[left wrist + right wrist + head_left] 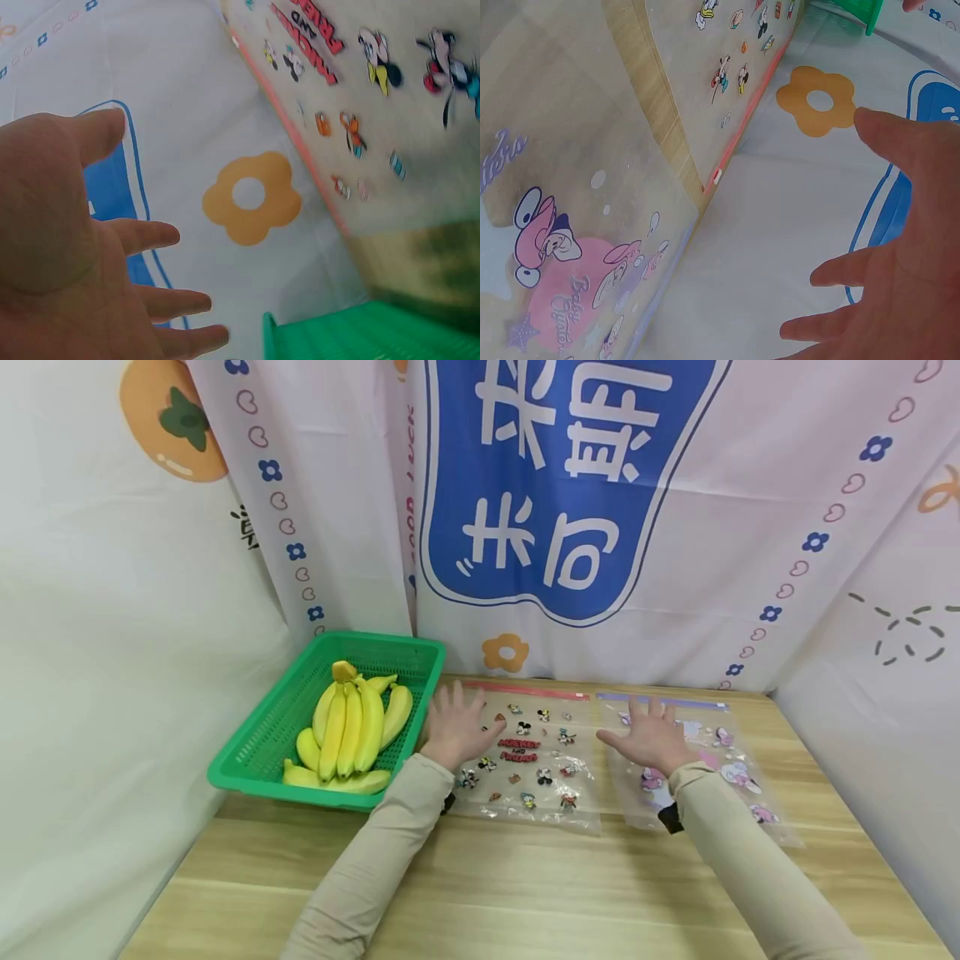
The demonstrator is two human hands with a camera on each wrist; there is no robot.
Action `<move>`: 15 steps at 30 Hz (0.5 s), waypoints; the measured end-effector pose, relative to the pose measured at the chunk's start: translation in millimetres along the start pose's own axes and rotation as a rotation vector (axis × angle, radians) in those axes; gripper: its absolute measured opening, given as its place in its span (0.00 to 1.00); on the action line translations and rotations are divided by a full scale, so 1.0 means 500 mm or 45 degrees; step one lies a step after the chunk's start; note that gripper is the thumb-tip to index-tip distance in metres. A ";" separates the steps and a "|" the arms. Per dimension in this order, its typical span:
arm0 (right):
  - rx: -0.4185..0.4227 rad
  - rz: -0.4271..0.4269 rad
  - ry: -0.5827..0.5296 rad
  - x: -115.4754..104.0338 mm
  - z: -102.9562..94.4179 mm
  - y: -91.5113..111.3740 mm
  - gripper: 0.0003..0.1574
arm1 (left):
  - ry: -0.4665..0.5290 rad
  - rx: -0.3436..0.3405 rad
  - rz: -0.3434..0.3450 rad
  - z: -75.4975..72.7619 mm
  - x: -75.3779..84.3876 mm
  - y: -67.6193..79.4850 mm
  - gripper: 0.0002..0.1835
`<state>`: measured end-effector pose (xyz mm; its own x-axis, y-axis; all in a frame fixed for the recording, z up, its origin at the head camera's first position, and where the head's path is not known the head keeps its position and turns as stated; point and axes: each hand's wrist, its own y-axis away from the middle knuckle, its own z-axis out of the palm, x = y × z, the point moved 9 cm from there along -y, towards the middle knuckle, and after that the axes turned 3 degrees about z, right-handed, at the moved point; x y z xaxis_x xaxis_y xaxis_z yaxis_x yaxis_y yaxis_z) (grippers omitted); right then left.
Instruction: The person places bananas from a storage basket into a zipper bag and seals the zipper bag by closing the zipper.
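My left hand (pixel 459 729), fingers spread and straight, hovers over the left part of a clear zip bag (pixel 555 760) with a red slider strip and Mickey and Friends print. In the left wrist view its palm (pixel 45 247) shows nothing held. My right hand (pixel 651 739), likewise spread, is over a second clear zip bag (pixel 738 777) with a purple strip and pink cartoon figures. The right wrist view shows that hand bare, its fingers apart. Both bags lie flat, side by side. Left of my left hand stands a green plastic basket (pixel 258 785) holding several yellow bananas (pixel 351 727).
The wooden table (pixel 540 893) runs up to a white printed cloth (pixel 360 527) hanging behind it. More cloth hangs along the left and right sides. The basket takes up the back left corner.
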<state>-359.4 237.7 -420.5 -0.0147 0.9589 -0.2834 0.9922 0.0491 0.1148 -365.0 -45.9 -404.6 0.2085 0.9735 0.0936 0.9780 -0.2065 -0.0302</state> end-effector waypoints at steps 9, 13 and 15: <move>-0.051 -0.052 -0.143 -0.013 0.018 -0.024 0.50 | 0.464 -0.170 0.003 0.050 0.005 -0.016 0.36; -0.142 -0.046 -0.238 -0.017 0.040 -0.033 0.44 | 0.498 -0.238 0.005 0.074 0.007 -0.025 0.34; -0.174 -0.037 -0.267 -0.019 0.050 -0.038 0.41 | 0.499 -0.251 0.001 0.087 0.005 -0.030 0.31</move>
<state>-374.8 220.5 -443.8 -0.0027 0.8784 -0.4779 0.9655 0.1268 0.2276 -379.4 -36.1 -447.2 0.1603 0.8704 0.4656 0.9530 -0.2593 0.1566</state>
